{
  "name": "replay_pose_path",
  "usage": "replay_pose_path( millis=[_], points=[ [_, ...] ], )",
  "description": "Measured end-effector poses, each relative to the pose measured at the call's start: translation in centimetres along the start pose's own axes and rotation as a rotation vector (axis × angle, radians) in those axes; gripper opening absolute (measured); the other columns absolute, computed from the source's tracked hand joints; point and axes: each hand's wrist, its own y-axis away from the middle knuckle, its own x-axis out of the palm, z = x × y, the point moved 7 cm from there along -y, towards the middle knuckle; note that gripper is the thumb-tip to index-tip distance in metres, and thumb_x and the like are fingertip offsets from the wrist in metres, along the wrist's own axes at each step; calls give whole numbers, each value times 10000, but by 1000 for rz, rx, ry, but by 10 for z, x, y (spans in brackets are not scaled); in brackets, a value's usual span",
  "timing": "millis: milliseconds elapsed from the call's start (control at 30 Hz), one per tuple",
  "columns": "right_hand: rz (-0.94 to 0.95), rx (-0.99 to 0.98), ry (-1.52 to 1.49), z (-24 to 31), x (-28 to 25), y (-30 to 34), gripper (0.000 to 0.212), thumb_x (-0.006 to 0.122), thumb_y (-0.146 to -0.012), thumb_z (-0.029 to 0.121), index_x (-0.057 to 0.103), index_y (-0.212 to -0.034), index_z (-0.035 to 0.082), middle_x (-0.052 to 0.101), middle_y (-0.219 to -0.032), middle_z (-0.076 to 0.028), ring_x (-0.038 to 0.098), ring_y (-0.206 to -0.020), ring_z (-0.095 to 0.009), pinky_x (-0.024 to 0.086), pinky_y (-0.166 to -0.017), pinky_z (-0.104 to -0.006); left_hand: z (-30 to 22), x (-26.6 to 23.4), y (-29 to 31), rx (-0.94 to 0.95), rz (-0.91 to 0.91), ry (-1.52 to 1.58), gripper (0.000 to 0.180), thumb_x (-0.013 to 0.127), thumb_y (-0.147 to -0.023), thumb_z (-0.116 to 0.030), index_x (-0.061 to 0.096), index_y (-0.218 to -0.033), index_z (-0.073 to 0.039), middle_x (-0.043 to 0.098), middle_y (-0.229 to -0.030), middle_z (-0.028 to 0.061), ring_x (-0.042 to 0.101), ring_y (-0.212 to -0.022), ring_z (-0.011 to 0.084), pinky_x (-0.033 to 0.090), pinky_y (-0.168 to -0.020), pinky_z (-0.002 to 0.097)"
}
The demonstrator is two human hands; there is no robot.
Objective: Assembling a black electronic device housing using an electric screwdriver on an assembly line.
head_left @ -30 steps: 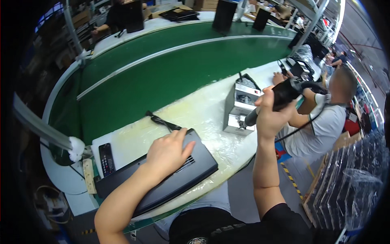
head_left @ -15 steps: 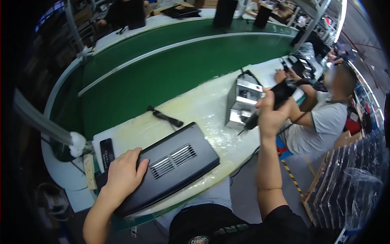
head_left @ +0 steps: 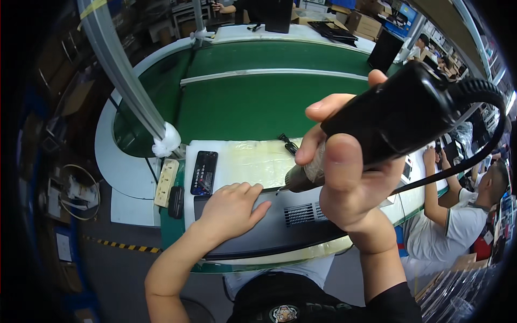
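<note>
One long green conveyor belt (head_left: 280, 102) with a pale dividing rail (head_left: 274, 73) lies on the far side of the station. On its near side is a white work surface covered with glossy, yellowish plastic film (head_left: 245, 161). A grey metal post (head_left: 126, 81) stands at the left, its foot wrapped in white material. A co-worker in a white short-sleeved shirt (head_left: 452, 229) sits at the right. The dark grey, flat rectangular casing (head_left: 264, 229) lies along the near edge of the work surface, slotted vent grille (head_left: 299, 214) facing up; its right part is partly hidden. A black cylindrical power tool (head_left: 390, 118) with a thick ribbed cable is held above the casing, its tapered nose pointing left and down toward the casing's far edge; contact at the tip cannot be determined. The right hand (head_left: 358, 196) is closed around the tool's body. The left hand (head_left: 231, 209) is spread palm down on the left part of the casing, thumb apart, gripping nothing. A cream multi-socket power strip (head_left: 166, 182) lies farther left. A black remote control with small buttons (head_left: 204, 172) lies just beyond the casing. A bundled black cable (head_left: 288, 143) lies near the belt.
</note>
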Motion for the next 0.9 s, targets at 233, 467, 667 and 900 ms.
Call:
replay_pose_path(
  millis=[233,467,667,900],
  points=[
    [37,66,-7,-16,14,3,687,598,-962,210,215,-1482,-24,621,-1051,-174,601,-628,-134,505,-605,-243,2,-1,-2,25,-15,-2,367,602,-918,-359,619,-980,2,652,-814,163,666,-754,326,537,-707,404],
    [66,127,-45,-32,27,18,764,657,-932,235,184,-1464,-43,606,-1011,-140,608,-659,-126,513,-615,-245,3,1,0,50,1,-20,339,627,-906,-331,616,-950,5,629,-760,141,656,-719,306,534,-679,387],
    [165,93,-22,-27,31,18,807,657,-930,233,129,-1483,-27,590,-1019,-139,612,-670,-129,525,-604,-246,5,4,-2,90,-50,37,347,632,-903,-331,613,-942,14,625,-756,141,654,-715,301,532,-674,387],
    [169,60,-25,-37,34,23,778,651,-927,179,151,-1484,-33,603,-1033,-170,608,-648,-128,520,-573,-242,3,4,0,101,-42,5,351,630,-904,-333,619,-950,15,627,-761,140,655,-720,300,531,-670,382]
  ],
)
